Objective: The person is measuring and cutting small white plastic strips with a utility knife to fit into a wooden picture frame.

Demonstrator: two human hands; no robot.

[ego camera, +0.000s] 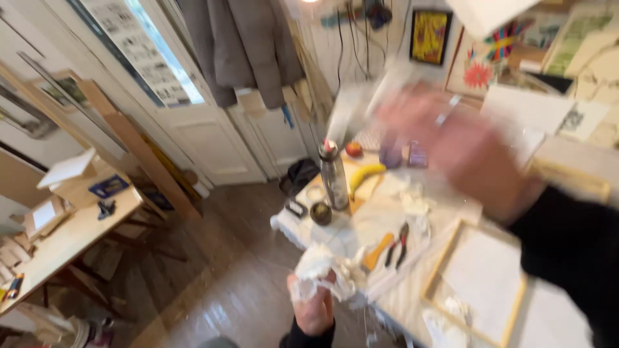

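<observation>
A worktable [412, 290] draped in white cloth fills the lower right of the frame, and a wooden bench [71, 235] is seen at the lower left. A grey coat [242, 45] is hung at the upper centre beside a white door [193, 135]. A pale wooden frame [477, 283] is laid flat on the worktable at the lower right.

The right hand [464, 148] is raised in the centre right of the frame, above the table, and is heavily blurred; the fingers appear spread and nothing is seen held, though the blur leaves this uncertain. The left hand [314, 303] is seen at the bottom centre, just off the table's near edge, with its fingers closed around a crumpled white rag [317, 265].

A metal bottle [333, 174] is stood upright on the table at centre, with a banana [365, 175] just to its right and a small dark jar [320, 212] just below it. Red-handled pliers [398, 245] and a wood-handled tool [377, 252] are laid side by side right of the rag. A red apple [353, 149] is placed above the banana.
</observation>
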